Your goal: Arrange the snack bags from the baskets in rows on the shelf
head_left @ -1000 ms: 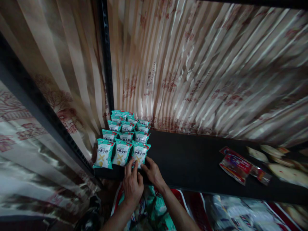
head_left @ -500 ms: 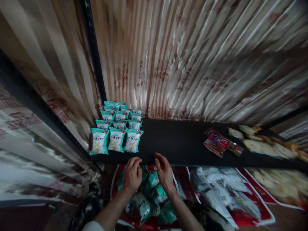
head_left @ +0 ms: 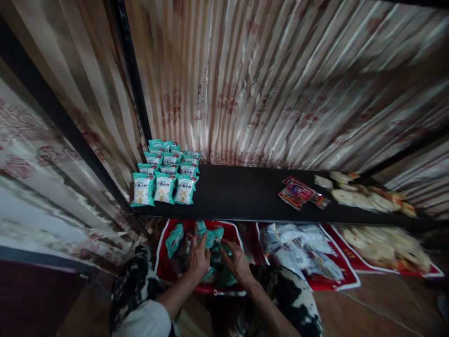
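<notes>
Both hands reach down into a red basket (head_left: 239,234) of teal snack bags (head_left: 174,240) below the shelf's front edge. My left hand (head_left: 199,260) is over the basket's middle, fingers apart and down among the bags. To its right, my right hand (head_left: 238,263) is lowered with fingers curved and apart beside a teal bag. Contact at its fingertips is too dim to make out. On the black shelf (head_left: 242,192), similar white-and-teal snack bags (head_left: 164,187) stand upright in three columns at the left end.
Red packets (head_left: 296,194) lie on the shelf right of centre, with pale packs (head_left: 354,199) farther right. Below are a red basket of silvery packs (head_left: 301,248) and another of pale packs (head_left: 384,245). A dark post (head_left: 133,70) rises at the shelf's left; striped sheeting (head_left: 238,84) hangs behind.
My hands have moved down from beside the shelf edge into the basket among the bags. The view has shifted, showing more of the baskets and the floor.
</notes>
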`<state>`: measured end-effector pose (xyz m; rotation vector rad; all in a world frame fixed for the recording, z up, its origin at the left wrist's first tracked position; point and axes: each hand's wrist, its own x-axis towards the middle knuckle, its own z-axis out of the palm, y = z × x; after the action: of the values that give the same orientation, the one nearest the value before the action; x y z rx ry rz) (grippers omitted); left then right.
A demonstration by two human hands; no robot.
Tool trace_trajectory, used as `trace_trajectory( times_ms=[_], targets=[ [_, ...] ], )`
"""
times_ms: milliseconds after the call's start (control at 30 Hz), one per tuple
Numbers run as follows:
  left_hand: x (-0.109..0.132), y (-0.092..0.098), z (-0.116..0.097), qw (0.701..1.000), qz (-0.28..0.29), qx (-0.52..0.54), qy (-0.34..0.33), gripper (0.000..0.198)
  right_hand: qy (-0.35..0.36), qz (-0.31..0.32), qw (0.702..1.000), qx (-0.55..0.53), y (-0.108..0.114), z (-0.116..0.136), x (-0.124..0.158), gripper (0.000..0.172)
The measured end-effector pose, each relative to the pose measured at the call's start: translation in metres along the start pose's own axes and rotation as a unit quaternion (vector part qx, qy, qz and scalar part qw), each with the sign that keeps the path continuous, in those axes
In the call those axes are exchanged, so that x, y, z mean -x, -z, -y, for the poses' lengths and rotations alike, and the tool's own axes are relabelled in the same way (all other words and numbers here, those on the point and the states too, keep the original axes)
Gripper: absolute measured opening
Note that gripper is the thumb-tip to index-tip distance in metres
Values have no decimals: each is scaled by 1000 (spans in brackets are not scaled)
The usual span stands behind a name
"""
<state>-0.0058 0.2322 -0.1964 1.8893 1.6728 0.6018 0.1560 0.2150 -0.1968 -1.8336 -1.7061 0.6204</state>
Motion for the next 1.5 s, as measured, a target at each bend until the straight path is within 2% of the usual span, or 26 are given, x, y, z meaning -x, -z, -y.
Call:
trace_trajectory(
  times_ms=[67,167,267,333,433,633,767,900,1000,1100,1233,1300,1400,1500],
  targets=[
    [-8,-2,-1,1000,-2,-22,21,58,10,-2,1000,-21,-6,10,-7,36],
    [-28,0,1,998,28,-51,34,63,18,-5,998,-58,-12,23,-15,34],
    [-45,3,6,996,48,-58,41,54,14,-5,996,-84,-15,28,-17,31],
    [-49,7,11,996,42,-59,47,44,14,-2,995,-95,-14,29,-16,29],
    [-43,16,21,996,12,-62,55,37,10,-12,994,-110,-11,29,-14,29],
    [-18,44,34,996,-45,-58,47,30,15,-33,991,-127,-9,33,-12,29],
    [-4,65,29,996,-78,-38,8,26,36,-39,989,-136,-10,38,-8,31],
    [6,87,15,995,-101,0,-13,19,64,-12,989,-131,-2,45,3,34],
    [9,103,6,995,-90,50,18,15,84,11,987,-138,7,54,12,41],
    [6,114,1,988,-70,126,48,14,73,33,985,-151,18,62,18,43],
    [0,123,-2,984,-51,162,55,20,66,70,976,-194,29,69,24,48],
    [-1,127,-6,983,-42,173,52,26,56,83,968,-229,33,70,26,45],
    [0,134,-13,982,-26,184,42,33,33,70,959,-272,37,72,29,39],
    [2,140,-19,982,-10,188,26,39,13,45,956,-289,40,73,33,42]
  ],
)
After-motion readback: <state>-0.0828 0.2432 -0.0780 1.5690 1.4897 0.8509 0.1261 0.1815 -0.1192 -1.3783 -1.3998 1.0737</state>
